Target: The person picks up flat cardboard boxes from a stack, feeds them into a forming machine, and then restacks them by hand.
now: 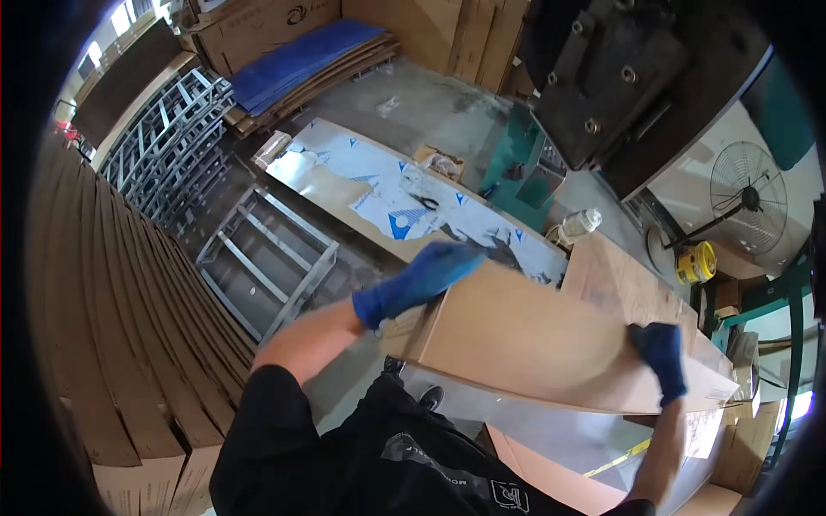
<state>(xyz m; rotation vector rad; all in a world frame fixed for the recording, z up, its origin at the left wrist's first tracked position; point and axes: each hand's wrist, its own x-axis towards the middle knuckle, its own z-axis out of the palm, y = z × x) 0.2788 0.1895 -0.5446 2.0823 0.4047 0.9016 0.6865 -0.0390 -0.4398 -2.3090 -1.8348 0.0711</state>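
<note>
Concrete workshop floor (439, 99) surrounds a long, partly film-covered surface (331, 146). Foreground: a long cardboard piece (525, 344) lies crosswise before the person, between the two gloved hands and nearest the body at its lower edge. The left hand (439, 268), blurred, meets its upper left corner; whether the fingers close on it cannot be told. The right hand (661, 348) bends its fingers at the far edge, toward the other end; firmness of grip is unclear. Such wide spacing should steady a long piece; even pressure, with the two ends guided together, would limit twisting and creasing. Beyond the left hand, pliers (425, 202) lie on the film, best kept clear of the cardboard. Leftward of that hand, a metal frame (267, 249) rests on the floor.
</note>
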